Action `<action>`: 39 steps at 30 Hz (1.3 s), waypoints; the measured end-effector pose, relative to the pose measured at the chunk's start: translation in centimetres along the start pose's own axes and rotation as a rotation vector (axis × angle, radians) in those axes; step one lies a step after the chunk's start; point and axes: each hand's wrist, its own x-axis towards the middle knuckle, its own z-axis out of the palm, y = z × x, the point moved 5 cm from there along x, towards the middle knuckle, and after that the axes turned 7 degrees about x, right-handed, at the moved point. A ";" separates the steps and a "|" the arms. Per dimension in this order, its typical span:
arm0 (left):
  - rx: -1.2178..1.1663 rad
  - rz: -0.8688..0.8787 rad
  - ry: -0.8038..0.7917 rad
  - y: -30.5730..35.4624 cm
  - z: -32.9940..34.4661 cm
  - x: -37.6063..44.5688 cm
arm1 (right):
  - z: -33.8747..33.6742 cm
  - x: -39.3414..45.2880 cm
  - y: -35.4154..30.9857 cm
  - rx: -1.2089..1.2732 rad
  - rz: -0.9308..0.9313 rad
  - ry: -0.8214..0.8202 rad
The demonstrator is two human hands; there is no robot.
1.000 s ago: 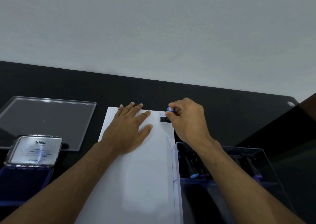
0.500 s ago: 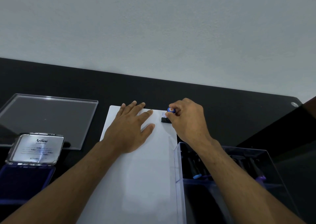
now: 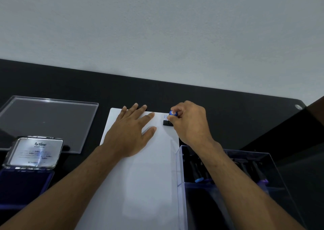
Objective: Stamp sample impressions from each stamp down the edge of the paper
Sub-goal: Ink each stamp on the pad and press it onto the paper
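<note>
A white sheet of paper [image 3: 145, 177] lies lengthwise on the black desk. My left hand [image 3: 130, 130] rests flat on its far end, fingers spread. My right hand [image 3: 189, 124] grips a small stamp [image 3: 171, 118] with a blue round handle and a black base, which sits down on the paper near the far right edge. Just beyond the base is a faint blue impression [image 3: 165, 116]. An open Artline ink pad [image 3: 26, 186] with its silver lid up sits at the near left.
A clear plastic box [image 3: 178, 186] holding several more stamps stands against the paper's right edge, under my right forearm. Its clear lid [image 3: 47, 122] lies flat at the far left. A grey wall rises behind the desk.
The hands and stamp hold almost the same spot on the paper; the view has shifted slightly.
</note>
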 end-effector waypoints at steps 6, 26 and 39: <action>-0.005 0.001 -0.001 0.1 -0.1 0.0 | -0.3 0.1 -0.2 0.028 0.023 -0.023; -0.011 -0.001 -0.002 0.0 0.0 -0.1 | -0.4 0.0 -0.4 0.034 0.040 -0.040; -0.018 0.000 -0.005 0.0 -0.1 -0.1 | -0.1 0.2 -0.3 -0.028 0.030 -0.045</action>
